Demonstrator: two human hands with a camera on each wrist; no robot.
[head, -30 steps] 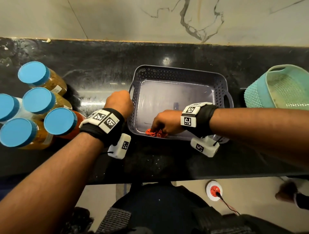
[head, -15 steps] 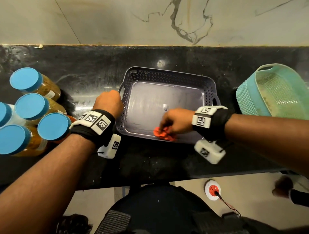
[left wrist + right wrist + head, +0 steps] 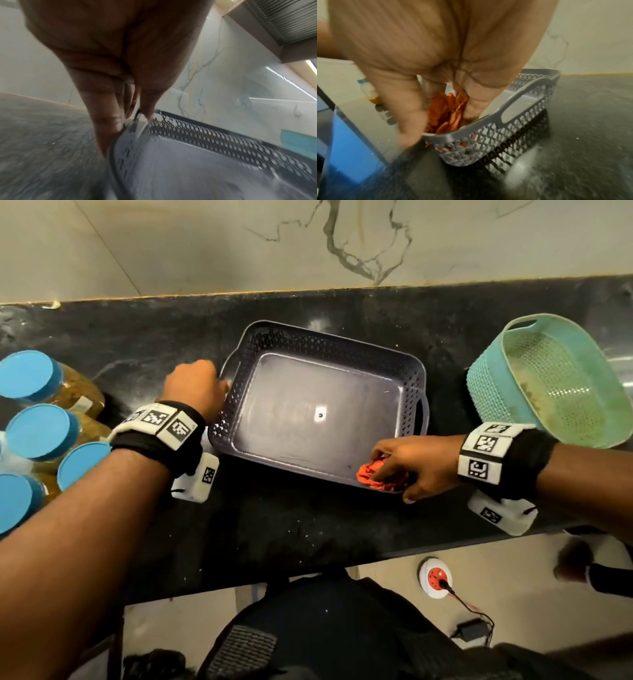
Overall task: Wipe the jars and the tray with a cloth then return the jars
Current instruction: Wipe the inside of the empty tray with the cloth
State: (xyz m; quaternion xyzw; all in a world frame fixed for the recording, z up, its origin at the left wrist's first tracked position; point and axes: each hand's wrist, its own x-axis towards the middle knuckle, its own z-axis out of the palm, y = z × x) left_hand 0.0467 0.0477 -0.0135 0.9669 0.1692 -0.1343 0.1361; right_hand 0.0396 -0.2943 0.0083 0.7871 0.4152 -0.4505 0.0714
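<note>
The tray [image 3: 239, 364] is mid-wipe: left hand [image 3: 195, 390] pinches its rim, right hand [image 3: 407, 465] clutches the cloth [image 3: 371, 475]; next, sweep the remaining floor.

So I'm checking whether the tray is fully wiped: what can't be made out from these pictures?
- Tray near right corner floor: head view, hidden by the right hand and orange cloth.
- Tray floor: both wrist views, motion-blurred; smears unreadable.
- Left handle: head view, covered by the left hand.
- Jars: head view, cut off by the left edge; count and cleanliness unclear.
</note>
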